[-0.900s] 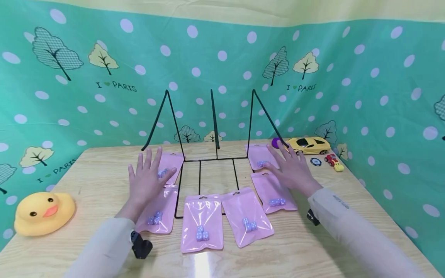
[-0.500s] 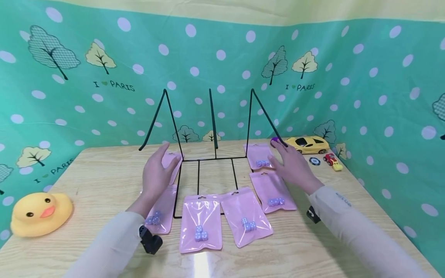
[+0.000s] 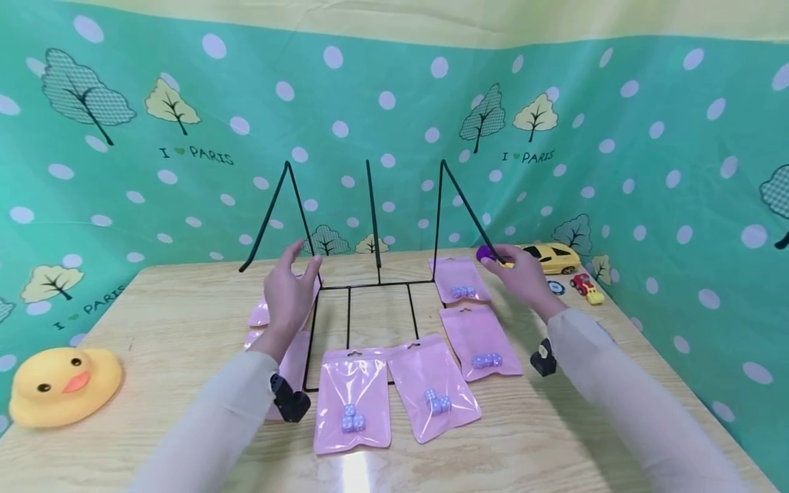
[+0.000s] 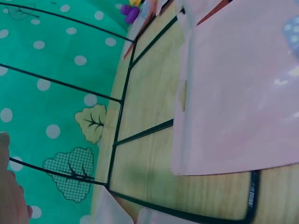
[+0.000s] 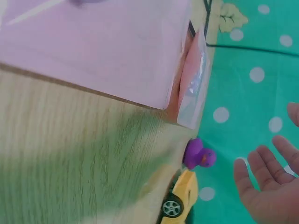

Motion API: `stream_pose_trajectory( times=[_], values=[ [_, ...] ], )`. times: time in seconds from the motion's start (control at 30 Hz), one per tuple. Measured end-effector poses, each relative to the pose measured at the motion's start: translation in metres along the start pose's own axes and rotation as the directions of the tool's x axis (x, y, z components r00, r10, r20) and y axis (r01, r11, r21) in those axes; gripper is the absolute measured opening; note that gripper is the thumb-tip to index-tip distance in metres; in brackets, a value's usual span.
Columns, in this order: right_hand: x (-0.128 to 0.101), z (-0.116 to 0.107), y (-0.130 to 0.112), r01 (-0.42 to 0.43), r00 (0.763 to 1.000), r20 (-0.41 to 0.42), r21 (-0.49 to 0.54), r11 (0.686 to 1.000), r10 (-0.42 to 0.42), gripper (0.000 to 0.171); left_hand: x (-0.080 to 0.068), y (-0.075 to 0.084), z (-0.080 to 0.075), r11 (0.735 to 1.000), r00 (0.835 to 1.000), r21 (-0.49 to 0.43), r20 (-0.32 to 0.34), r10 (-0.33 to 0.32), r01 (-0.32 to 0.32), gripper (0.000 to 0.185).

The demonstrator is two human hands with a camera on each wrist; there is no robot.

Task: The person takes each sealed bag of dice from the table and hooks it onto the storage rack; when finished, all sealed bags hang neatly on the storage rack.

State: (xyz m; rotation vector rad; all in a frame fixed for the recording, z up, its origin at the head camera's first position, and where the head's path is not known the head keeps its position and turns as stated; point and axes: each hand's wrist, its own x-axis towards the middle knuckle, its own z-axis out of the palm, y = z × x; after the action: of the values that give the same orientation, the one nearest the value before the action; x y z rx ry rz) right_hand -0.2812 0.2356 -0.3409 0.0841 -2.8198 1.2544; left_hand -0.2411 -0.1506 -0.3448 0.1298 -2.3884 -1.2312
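Note:
A black wire rack (image 3: 376, 284) stands on the table, with three slanted prongs rising at its back. My left hand (image 3: 288, 291) hovers over the pink bags at left, beside the left prong (image 3: 265, 226). Its thumb and fingers are bent but apart, and nothing shows between them. My right hand (image 3: 524, 277) is at the tip of the right prong (image 3: 468, 202); whether it touches the tip is unclear. In the right wrist view its fingers (image 5: 264, 170) are loosely spread. Pink zip bags with dotted dice lie around the rack, such as one front bag (image 3: 353, 380) and its neighbour (image 3: 434, 373).
A yellow rubber duck (image 3: 64, 387) sits at the left. Back right are a yellow toy car (image 3: 555, 259), a small purple duck (image 5: 196, 153), a chip (image 3: 556, 287) and a red toy vehicle (image 3: 585, 287). A green dotted curtain (image 3: 345, 89) hangs behind.
My left hand has turned and moved right toward the left prong, its fingers no longer spread flat. My right hand's fingers have drawn together near the right prong's tip. The bags stay put.

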Motion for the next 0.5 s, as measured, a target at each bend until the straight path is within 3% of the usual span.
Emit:
stream_pose_trajectory(
  times=[0.2,0.5],
  values=[
    [0.01,-0.001,0.005,-0.084,0.996,0.035,0.126,0.988,0.08,0.056,0.01,0.001,0.003,0.997,0.999,-0.058,-0.018,-0.046,0.045,0.054],
    [0.021,0.003,0.021,-0.171,0.982,0.107,0.171,0.97,0.154,0.055,0.022,-0.001,0.013,0.986,0.99,-0.146,-0.1,-0.101,0.086,0.047]
  ],
)
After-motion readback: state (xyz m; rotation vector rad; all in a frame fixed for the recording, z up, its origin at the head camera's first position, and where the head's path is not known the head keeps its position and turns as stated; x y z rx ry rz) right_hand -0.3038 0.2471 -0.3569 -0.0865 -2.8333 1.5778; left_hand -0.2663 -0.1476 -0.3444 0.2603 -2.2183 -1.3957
